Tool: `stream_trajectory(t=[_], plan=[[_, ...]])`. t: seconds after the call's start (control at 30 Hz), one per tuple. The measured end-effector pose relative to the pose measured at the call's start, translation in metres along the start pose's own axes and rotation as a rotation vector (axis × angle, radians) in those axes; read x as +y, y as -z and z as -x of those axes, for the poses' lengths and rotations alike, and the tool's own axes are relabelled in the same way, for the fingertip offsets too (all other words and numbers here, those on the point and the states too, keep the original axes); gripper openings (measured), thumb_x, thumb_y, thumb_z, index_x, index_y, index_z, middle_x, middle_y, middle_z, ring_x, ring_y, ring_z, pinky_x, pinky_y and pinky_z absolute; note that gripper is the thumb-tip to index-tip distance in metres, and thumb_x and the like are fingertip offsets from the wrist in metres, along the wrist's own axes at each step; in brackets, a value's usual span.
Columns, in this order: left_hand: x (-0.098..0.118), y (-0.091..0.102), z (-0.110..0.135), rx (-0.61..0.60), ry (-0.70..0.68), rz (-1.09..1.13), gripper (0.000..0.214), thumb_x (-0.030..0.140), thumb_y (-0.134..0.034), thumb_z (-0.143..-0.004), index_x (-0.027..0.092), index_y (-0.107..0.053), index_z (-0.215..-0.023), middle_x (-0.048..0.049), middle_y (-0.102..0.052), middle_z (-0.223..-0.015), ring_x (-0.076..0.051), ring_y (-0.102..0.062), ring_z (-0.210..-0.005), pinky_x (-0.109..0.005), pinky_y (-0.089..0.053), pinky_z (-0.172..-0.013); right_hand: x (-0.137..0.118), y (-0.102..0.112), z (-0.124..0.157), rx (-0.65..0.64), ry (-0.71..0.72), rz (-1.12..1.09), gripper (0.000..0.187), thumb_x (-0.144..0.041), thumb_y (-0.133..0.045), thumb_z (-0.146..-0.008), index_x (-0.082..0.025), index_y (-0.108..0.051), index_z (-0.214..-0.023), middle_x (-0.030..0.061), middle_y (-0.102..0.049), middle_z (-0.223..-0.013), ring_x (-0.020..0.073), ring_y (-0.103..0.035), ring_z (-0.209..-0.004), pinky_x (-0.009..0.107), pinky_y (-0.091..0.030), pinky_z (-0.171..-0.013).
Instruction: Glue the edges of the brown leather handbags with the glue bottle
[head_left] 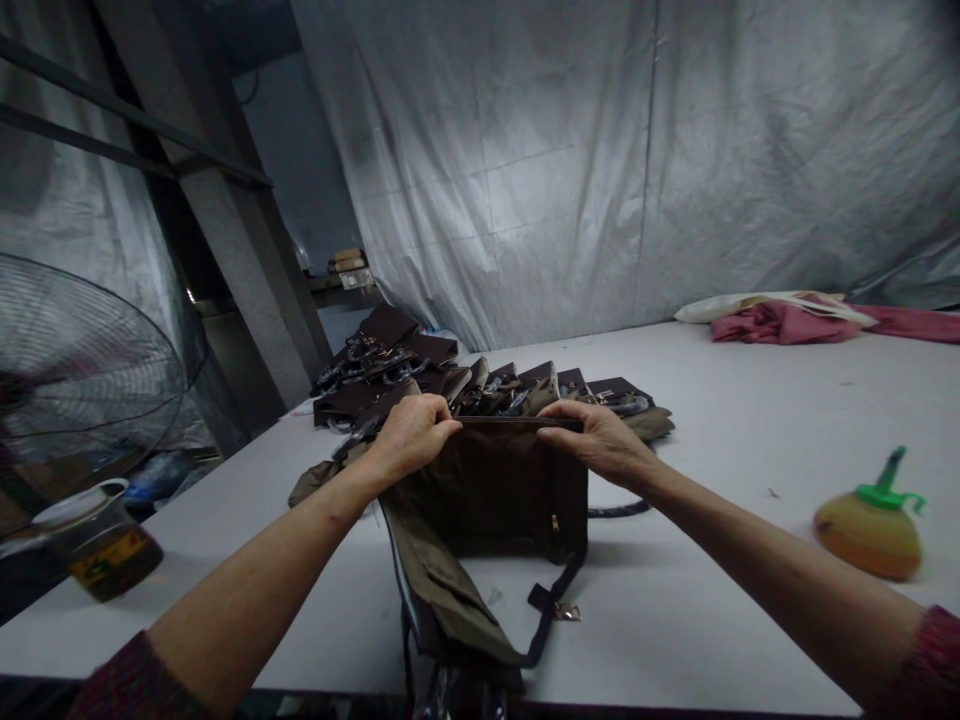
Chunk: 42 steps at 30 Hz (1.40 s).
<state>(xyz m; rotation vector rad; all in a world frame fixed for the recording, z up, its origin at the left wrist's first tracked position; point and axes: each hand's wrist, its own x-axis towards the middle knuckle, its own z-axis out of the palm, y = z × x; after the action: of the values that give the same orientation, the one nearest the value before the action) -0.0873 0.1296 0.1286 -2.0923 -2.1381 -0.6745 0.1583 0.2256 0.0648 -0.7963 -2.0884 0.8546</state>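
Observation:
A dark brown bag (495,490) stands on the table in front of me, its inner side with a small gold zipper pull facing me. My left hand (415,430) pinches the upper left part of its top edge. At the upper right of the same edge, my right hand (600,440) grips with thumb and fingers. An olive fabric panel (450,590) of the bag sags toward the table's front edge. Beside it a dark strap (551,605) with a metal clasp curves over the tabletop.
Several similar brown bags (390,350) are heaped behind my hands. A squeeze bottle (870,530) with a green nozzle stands right, a jar (105,545) of dark liquid left. Pink cloth (787,320) lies at the back of the white table (720,590). A fan (75,370) is far left.

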Motion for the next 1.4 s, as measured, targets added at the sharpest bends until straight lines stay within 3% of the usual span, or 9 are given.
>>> stream_trajectory(t=[0.2, 0.47, 0.6, 0.7, 0.93, 1.03, 1.13, 1.23, 1.4], plan=[[0.003, 0.001, 0.0, 0.003, -0.005, -0.055, 0.019, 0.029, -0.066, -0.083, 0.019, -0.066, -0.068, -0.0037, -0.069, -0.073, -0.019, -0.063, -0.072, -0.027, -0.039, -0.065, -0.006, 0.002, -0.006, 0.009, 0.148, 0.173, 0.019, -0.032, -0.06, -0.086, -0.02, -0.075, -0.086, 0.0026, -0.073, -0.086, 0.0198, -0.065, -0.083, 0.033, -0.048, -0.081], [0.016, 0.0, -0.004, -0.01, 0.011, -0.095, 0.019, 0.028, -0.067, -0.084, 0.018, -0.066, -0.068, -0.005, -0.07, -0.074, -0.019, -0.063, -0.073, -0.028, -0.038, -0.065, -0.018, 0.016, -0.009, -0.092, 0.149, 0.524, 0.036, -0.037, -0.051, -0.094, -0.02, -0.068, -0.068, 0.0032, -0.066, -0.063, 0.0204, -0.061, -0.062, 0.03, -0.04, -0.059], [0.02, -0.002, -0.005, -0.029, 0.004, -0.084, 0.018, 0.03, -0.066, -0.084, 0.018, -0.067, -0.07, -0.0033, -0.067, -0.069, -0.018, -0.06, -0.067, -0.027, -0.035, -0.061, -0.046, 0.007, -0.01, -0.113, 0.218, 0.693, 0.039, -0.05, -0.054, -0.093, -0.017, -0.069, -0.079, 0.0118, -0.072, -0.082, 0.0275, -0.066, -0.076, 0.034, -0.04, -0.066], [0.021, -0.003, -0.005, -0.043, -0.02, -0.068, 0.019, 0.03, -0.066, -0.084, 0.018, -0.066, -0.069, -0.0031, -0.066, -0.069, -0.017, -0.059, -0.067, -0.028, -0.035, -0.061, -0.057, -0.009, -0.018, -0.155, 0.243, 0.755, 0.027, -0.042, -0.06, -0.091, -0.018, -0.07, -0.084, 0.0116, -0.074, -0.087, 0.028, -0.068, -0.08, 0.033, -0.039, -0.064], [0.015, -0.003, -0.005, -0.045, -0.045, 0.023, 0.021, 0.032, -0.075, -0.077, 0.019, -0.058, -0.076, 0.0003, -0.065, -0.073, -0.016, -0.057, -0.067, -0.026, -0.036, -0.061, -0.051, -0.024, -0.037, -0.172, 0.182, 0.74, 0.029, -0.036, -0.053, -0.094, -0.021, -0.073, -0.078, 0.0072, -0.072, -0.074, 0.0222, -0.067, -0.073, 0.029, -0.034, -0.059], [0.01, -0.001, -0.003, -0.013, -0.006, 0.174, 0.046, 0.032, -0.085, -0.062, 0.019, -0.052, -0.091, -0.0017, -0.067, -0.094, -0.016, -0.059, -0.074, -0.026, -0.041, -0.063, -0.056, -0.021, -0.038, -0.206, 0.149, 0.715, 0.03, -0.037, -0.055, -0.092, -0.02, -0.073, -0.075, 0.0071, -0.07, -0.071, 0.0214, -0.064, -0.071, 0.029, -0.032, -0.057], [0.0, 0.007, 0.003, -0.143, -0.017, 0.207, 0.057, 0.027, -0.085, -0.056, 0.02, -0.052, -0.102, -0.0013, -0.063, -0.095, -0.018, -0.058, -0.078, -0.028, -0.043, -0.064, -0.061, -0.012, -0.032, -0.255, 0.101, 0.667, 0.029, -0.034, -0.056, -0.089, -0.019, -0.07, -0.069, 0.0045, -0.065, -0.065, 0.0185, -0.059, -0.064, 0.028, -0.031, -0.056], [-0.014, 0.014, 0.009, -0.257, -0.047, 0.264, 0.045, 0.016, -0.076, -0.057, 0.021, -0.058, -0.099, 0.0006, -0.062, -0.092, -0.019, -0.058, -0.084, -0.028, -0.044, -0.071, -0.06, 0.001, -0.022, -0.31, 0.031, 0.596, 0.029, -0.031, -0.055, -0.087, -0.019, -0.063, -0.062, 0.0001, -0.056, -0.057, 0.0146, -0.051, -0.055, 0.027, -0.031, -0.054], [-0.029, 0.008, 0.005, -0.276, 0.053, 0.425, 0.025, 0.013, -0.068, -0.06, 0.018, -0.058, -0.083, 0.0026, -0.061, -0.076, -0.016, -0.058, -0.073, -0.026, -0.044, -0.065, -0.051, 0.011, -0.014, -0.349, -0.018, 0.504, 0.03, -0.031, -0.051, -0.087, -0.018, -0.054, -0.06, -0.0011, -0.05, -0.057, 0.0136, -0.048, -0.054, 0.026, -0.031, -0.053]])
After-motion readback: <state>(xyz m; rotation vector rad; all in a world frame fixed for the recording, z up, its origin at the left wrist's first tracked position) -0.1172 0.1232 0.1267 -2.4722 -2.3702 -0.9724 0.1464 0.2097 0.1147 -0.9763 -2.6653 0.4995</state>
